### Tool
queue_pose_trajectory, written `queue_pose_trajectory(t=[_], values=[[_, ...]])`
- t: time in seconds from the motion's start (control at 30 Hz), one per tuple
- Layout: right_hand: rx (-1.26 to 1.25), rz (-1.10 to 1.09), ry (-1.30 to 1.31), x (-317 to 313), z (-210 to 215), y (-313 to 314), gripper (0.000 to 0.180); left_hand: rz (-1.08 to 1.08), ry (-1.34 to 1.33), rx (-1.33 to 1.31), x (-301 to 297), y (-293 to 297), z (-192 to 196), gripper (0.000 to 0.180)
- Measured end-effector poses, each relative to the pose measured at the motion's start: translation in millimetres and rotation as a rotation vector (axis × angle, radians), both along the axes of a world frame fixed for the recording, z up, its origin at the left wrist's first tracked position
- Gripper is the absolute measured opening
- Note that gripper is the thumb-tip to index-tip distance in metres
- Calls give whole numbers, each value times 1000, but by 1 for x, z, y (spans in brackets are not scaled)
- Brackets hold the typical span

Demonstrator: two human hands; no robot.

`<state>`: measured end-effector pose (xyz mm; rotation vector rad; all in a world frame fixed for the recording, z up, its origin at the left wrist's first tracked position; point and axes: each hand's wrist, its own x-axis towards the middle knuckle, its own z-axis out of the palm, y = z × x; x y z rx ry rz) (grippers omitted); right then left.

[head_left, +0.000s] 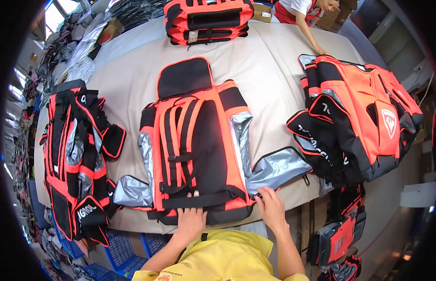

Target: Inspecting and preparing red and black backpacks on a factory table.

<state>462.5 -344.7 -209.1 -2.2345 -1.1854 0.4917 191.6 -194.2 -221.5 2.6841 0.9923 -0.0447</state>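
Note:
In front of me an orange and black backpack (211, 154) lies with its straps up and its black-backed top flap (185, 78) folded out away from me. Silver-lined side pockets spread open at both sides. My left hand (191, 222) rests at the backpack's bottom edge, fingers stretched over the black waist strap (195, 201). At the lower right corner, the thumb and fingers of my right hand (271, 208) close on the edge of the right side pocket (279, 169). What lies between those fingertips is too small to make out.
Similar backpacks lie at left (70, 159) and right (368, 117) on the pale-covered table (272, 93). A backpack stack (208, 23) stands at the far edge. Across the table a person (304, 14) reaches to the right-hand pile. Blue crates (122, 250) sit below the near edge.

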Motion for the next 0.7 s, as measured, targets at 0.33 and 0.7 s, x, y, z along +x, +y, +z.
queue_pose_trajectory(t=[0.33,0.7], values=[[126,-46,47,15,1,11,23,-147,-191,107,150,79,80,35],[153,-520,709,130,-21,-35,64,-189,-198,-157,264,69,47,23]])
